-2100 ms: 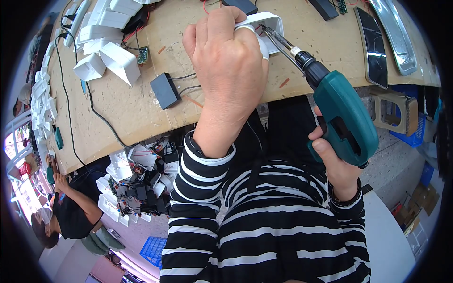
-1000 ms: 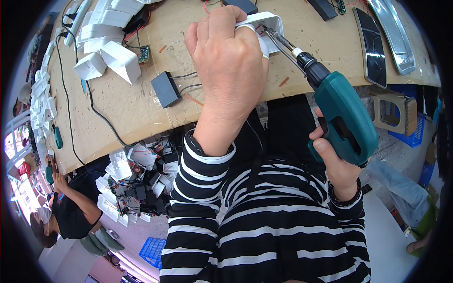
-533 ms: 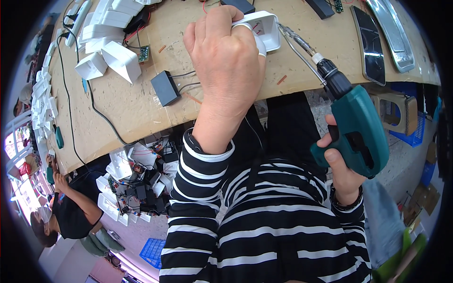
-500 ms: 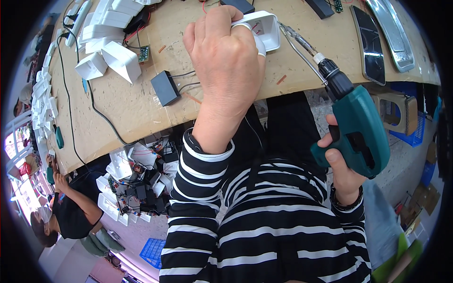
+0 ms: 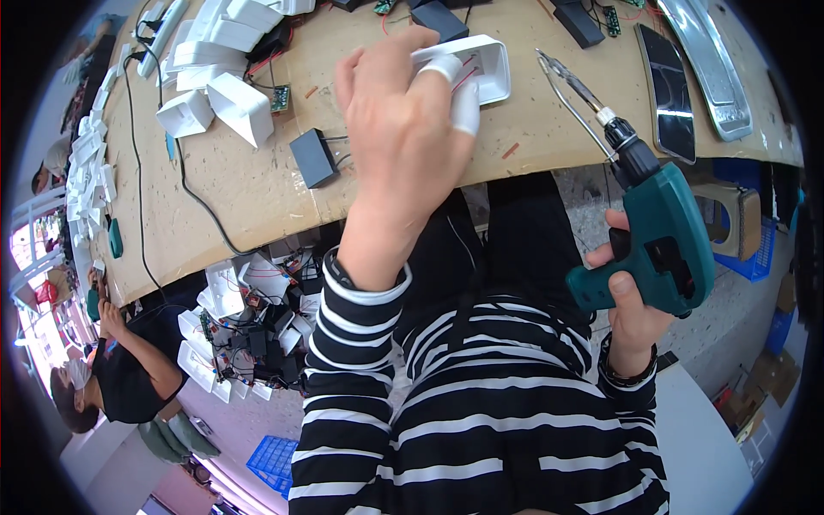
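My left hand (image 5: 403,129) is closed at the near edge of a white plastic housing (image 5: 495,70), whose open side shows thin red wires inside. White covers wrap two of its digits; part of the housing is hidden behind them. In my right hand (image 5: 631,300) is a green soldering gun (image 5: 674,232), gripped by its handle with a finger at the trigger. Its metal tip and thin curved feed tube point up and left, a short gap to the right of the housing. A black rectangular box (image 5: 315,159) with dark leads lies left of my left wrist.
White housings (image 5: 232,39) pile up at the back left beside a small green circuit board (image 5: 280,99). A phone (image 5: 665,90) and a metal tray (image 5: 708,73) lie at the right. Below the table's edge sits a heap of wired parts (image 5: 249,330). Another person (image 5: 129,369) works at far left.
The soldering gun's tip has drawn away to the right from the housing, widening the gap. My left hand has shifted on the housing, showing more of the red wires. The view has shifted slightly.
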Action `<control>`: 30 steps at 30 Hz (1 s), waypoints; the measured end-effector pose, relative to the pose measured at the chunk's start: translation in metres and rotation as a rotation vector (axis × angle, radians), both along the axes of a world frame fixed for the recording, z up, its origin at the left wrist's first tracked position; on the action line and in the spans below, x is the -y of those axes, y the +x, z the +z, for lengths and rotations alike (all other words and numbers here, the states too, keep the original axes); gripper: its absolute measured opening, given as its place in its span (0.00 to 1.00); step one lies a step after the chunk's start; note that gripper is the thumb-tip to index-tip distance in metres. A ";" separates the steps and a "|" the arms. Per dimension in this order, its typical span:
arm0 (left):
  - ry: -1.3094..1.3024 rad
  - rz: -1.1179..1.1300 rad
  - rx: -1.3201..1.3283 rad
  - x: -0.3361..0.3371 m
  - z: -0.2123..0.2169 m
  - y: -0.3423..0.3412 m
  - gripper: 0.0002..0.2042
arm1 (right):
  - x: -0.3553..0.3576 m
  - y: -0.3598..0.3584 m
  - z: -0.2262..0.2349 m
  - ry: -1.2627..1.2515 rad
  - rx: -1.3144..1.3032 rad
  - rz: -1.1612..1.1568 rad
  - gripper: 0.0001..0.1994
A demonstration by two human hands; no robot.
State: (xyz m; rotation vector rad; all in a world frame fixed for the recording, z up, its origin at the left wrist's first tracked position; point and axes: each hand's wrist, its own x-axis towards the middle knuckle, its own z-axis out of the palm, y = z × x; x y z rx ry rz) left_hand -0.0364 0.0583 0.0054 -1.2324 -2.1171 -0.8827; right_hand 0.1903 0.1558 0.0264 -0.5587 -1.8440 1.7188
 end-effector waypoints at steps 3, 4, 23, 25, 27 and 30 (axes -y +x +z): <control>0.006 0.002 0.002 0.020 0.009 0.003 0.20 | -0.001 0.001 -0.001 -0.028 -0.032 -0.011 0.30; -0.140 0.038 0.029 0.024 0.016 0.005 0.24 | 0.000 0.001 0.000 -0.010 -0.029 -0.032 0.30; 0.903 0.089 0.570 0.196 0.067 0.040 0.30 | -0.014 0.002 0.007 0.083 -0.130 0.119 0.22; 0.896 0.248 0.605 0.229 0.069 0.065 0.30 | -0.014 -0.001 0.004 0.044 -0.130 0.154 0.23; 0.805 0.452 0.561 0.248 0.061 0.082 0.30 | -0.013 -0.002 0.004 0.024 -0.146 0.158 0.23; 0.726 0.668 0.519 0.277 0.057 0.092 0.31 | -0.013 -0.002 0.003 0.004 -0.165 0.174 0.23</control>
